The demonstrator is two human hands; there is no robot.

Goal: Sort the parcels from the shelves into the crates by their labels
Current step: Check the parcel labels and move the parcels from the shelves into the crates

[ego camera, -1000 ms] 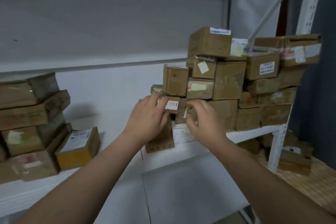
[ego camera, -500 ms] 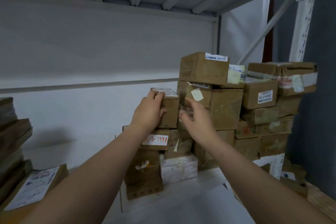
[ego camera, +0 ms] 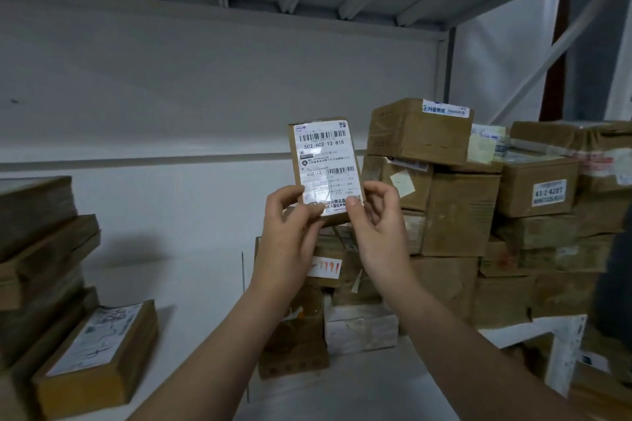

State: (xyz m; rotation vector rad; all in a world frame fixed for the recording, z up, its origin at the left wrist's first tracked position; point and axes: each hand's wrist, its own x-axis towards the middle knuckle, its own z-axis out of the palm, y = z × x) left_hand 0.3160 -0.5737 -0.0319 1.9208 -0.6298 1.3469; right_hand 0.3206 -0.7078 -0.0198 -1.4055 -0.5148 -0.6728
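Half a second earlier the left hand was cupped round a small parcel seated at the left edge of the pile, with the right hand reaching in beside it. By this moment the small parcel had come off the pile and stood upright in the air before the pale back wall, its labelled face turned to the camera. The left hand grasped its lower left corner, thumb on the front. The right hand pinched the lower right corner the same way.

Judging by that pose, the parcel was being read, so picking looked done and choosing a crate came next. No crate was in view.

The parcel was a slim brown cardboard block, its front almost covered by a glossy white shipping label with rounded corners, barcodes and the number 502-602-12-815. Glare washed out the label's lower part.

Just right and farther back, the stack of cartons was creased, dented kraft board under shiny clear tape, with small paper stickers. A white box sat at its foot on the grey shelf deck. At the far left lay flat parcels, the nearest bearing a scribbled label.
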